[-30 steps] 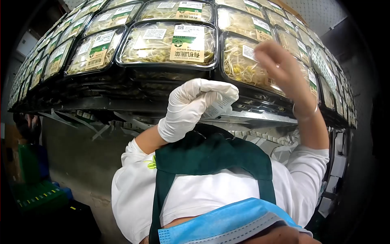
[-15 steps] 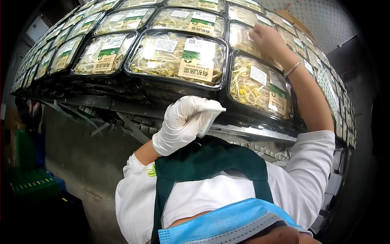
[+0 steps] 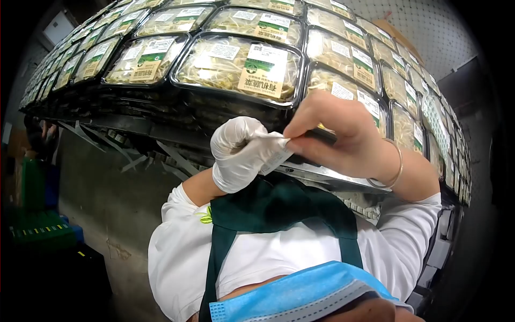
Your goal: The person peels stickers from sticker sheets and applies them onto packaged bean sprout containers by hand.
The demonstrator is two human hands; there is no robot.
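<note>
Pinching label sheet at its edge with bare right hand, clenching the rest in gloved left hand, just in front of sprout trays. Could tear if pulled skew; might cling to latex if adhesive-backed.

Grn crate lwr-L, crdbrd upr-R
</note>
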